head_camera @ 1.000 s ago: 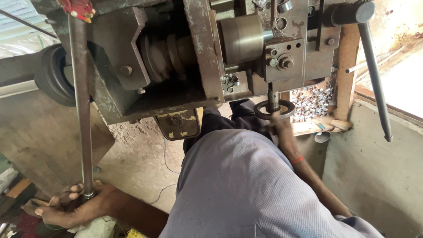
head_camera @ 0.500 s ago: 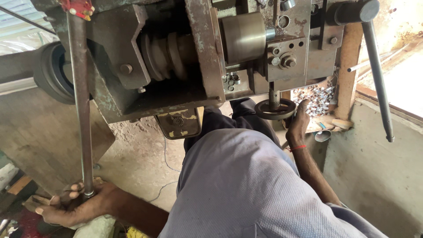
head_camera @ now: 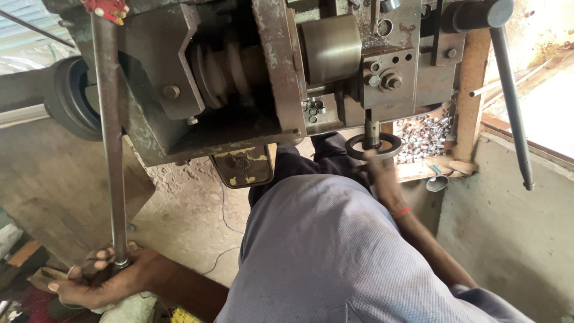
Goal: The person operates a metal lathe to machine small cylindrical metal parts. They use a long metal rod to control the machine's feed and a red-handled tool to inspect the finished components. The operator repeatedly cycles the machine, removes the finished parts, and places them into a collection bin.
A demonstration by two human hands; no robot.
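No packages, labels, signs or screens can be made out anywhere here.

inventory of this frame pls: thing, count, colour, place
machine: one, grey-green worn metal, top centre
long lever rod: one, grey steel, left, running down to the left hand
red cap: one, top of that rod
handwheel: one, dark, under the machine at right
black-knobbed lever: one, far right
small metal pieces: a heap, silvery, in the wooden tray
shirt: one, grey-blue, bottom centre
left hand: gripping the rod's lower end
right hand: at the handwheel, red band on the wrist
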